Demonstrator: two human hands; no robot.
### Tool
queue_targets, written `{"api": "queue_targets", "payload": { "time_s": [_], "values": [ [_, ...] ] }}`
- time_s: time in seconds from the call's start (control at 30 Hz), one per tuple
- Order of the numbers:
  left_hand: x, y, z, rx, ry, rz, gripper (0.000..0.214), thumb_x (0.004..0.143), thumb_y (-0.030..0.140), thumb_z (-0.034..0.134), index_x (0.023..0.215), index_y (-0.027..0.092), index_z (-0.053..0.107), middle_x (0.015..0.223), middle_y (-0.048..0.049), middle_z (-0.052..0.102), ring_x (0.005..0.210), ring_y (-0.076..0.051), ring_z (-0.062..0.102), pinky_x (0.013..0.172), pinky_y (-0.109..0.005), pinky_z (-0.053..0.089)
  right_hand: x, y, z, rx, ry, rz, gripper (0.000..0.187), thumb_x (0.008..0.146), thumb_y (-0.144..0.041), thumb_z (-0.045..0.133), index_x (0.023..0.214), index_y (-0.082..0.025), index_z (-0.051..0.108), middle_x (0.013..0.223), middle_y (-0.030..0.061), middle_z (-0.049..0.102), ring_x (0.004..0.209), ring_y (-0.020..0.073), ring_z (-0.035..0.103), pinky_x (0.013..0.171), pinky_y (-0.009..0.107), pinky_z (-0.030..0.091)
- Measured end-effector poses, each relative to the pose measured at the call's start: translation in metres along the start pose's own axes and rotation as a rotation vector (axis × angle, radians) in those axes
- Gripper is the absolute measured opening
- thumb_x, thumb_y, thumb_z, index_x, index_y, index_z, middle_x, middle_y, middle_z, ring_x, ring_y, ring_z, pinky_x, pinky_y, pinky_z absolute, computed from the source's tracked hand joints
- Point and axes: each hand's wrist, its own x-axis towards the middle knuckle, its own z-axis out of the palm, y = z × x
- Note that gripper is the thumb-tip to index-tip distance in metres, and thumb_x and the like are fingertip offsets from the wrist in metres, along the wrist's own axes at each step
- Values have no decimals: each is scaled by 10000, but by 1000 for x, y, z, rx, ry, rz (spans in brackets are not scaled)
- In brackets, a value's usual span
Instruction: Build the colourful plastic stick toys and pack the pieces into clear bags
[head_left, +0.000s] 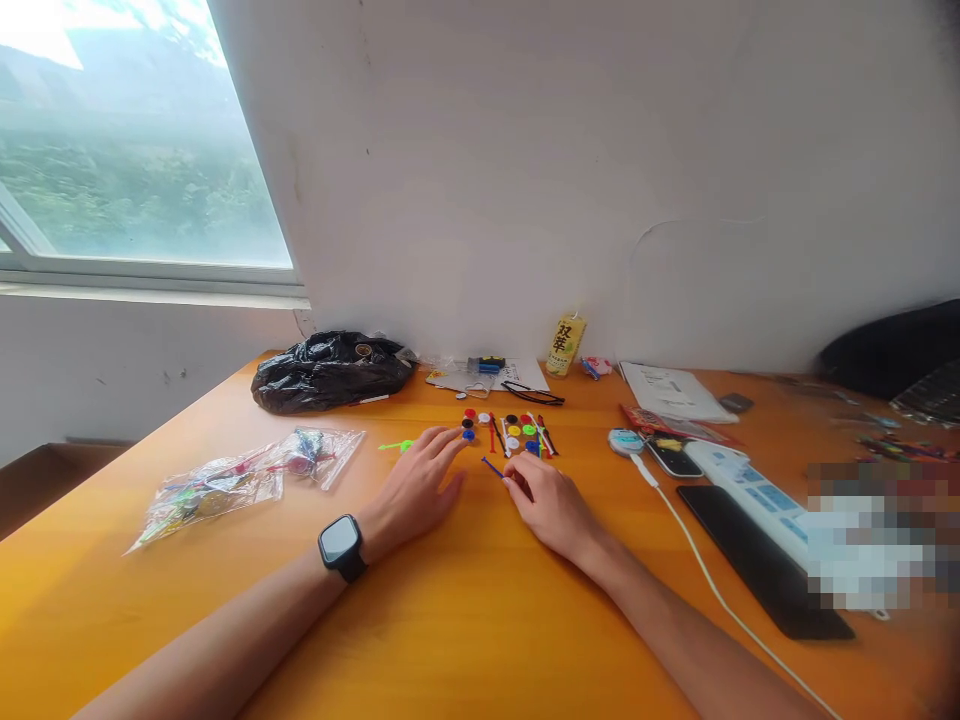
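My right hand (546, 495) pinches a thin blue plastic stick (491, 466) between thumb and fingertips, low over the table. My left hand (421, 478), with a watch on the wrist, reaches forward with fingers stretched out. Its fingertips lie at or just beside a blue disc (469, 436); whether they touch it I cannot tell. Under the left fingers, a bright green stick piece (396, 446) is partly hidden. Ahead of both hands lie small round discs in red, white, black, yellow and green, such as the yellow disc (514, 431), among several thin sticks, including a red stick (493, 434).
Clear plastic bags of coloured parts (225, 485) lie left. At the back are a black plastic bag (330, 372), glasses (532, 394) and a yellow drink container (565, 345). On the right are a power strip (750, 485), a dark phone-like slab (765, 560) and a white cable (701, 570).
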Motion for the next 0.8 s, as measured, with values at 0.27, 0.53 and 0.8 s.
{"api": "queue_targets", "payload": {
  "time_s": [0.27, 0.53, 0.8],
  "values": [
    [0, 3, 7, -91, -172, 44, 607, 1008, 402, 589, 1554, 210, 405, 1633, -198, 380, 1526, -366, 337, 1192, -623, 377, 9, 0, 6, 155, 164, 54, 122, 984, -185, 458, 978, -241, 567, 892, 49, 686, 787, 227, 654, 725, 320, 471],
    [1, 2, 5, -115, -141, 76, 483, 984, 399, 621, 1436, 244, 549, 1521, -158, 524, 1394, -342, 485, 1126, -587, 448, 11, 1, 8, 212, 202, -5, 233, 960, -142, 422, 956, -232, 636, 972, 77, 695, 912, 249, 666, 824, 363, 512],
    [0, 15, -4, -296, -51, 120, 242, 967, 270, 633, 1208, 256, 641, 1169, -76, 706, 1074, -247, 647, 969, -418, 532, 9, 2, 6, 367, 212, 47, 197, 991, -246, 494, 1140, -242, 622, 1085, 78, 718, 980, 236, 687, 877, 365, 547]
  ]
}}
